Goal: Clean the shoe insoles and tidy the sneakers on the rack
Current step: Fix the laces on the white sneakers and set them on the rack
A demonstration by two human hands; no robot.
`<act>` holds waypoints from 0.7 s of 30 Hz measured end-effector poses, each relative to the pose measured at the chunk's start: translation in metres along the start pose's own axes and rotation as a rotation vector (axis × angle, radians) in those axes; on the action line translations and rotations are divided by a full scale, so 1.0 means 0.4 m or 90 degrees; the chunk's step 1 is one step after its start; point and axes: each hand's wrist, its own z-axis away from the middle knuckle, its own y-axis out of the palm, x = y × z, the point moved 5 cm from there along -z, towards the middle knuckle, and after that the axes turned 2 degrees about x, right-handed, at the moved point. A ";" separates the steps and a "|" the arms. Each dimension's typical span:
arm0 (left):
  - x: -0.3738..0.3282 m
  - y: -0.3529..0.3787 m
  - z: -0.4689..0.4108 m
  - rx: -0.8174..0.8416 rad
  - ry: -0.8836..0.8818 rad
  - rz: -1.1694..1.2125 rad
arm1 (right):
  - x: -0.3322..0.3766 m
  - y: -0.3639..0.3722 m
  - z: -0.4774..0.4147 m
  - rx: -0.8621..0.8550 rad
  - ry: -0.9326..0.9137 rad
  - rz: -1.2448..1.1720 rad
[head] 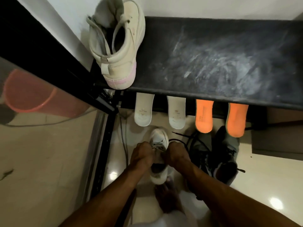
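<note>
Down low, both hands on one sneaker

The left hand (141, 154) and right hand (177, 153) each grip the opening of the white sneaker (159, 171) on the floor, fingers curled in. Beside it lie two dark sneakers (226, 161). Two white insoles (143, 110) and two orange insoles (204, 117) jut out below the rack (221, 54), whose dusty top holds a beige high-top (118, 45).

One head-worn view looks steeply down, close over the rack (213, 51) and floor (49, 153).
</note>
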 end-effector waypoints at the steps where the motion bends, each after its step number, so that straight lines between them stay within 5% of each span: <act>1: -0.004 -0.013 0.021 0.006 -0.002 0.006 | 0.004 -0.014 0.015 0.011 0.003 -0.007; 12: -0.103 -0.271 0.325 0.181 0.064 0.021 | 0.108 -0.320 0.323 0.053 -0.070 0.044; 21: -0.250 -0.442 0.592 0.100 0.162 -0.039 | 0.117 -0.547 0.602 0.096 -0.085 -0.002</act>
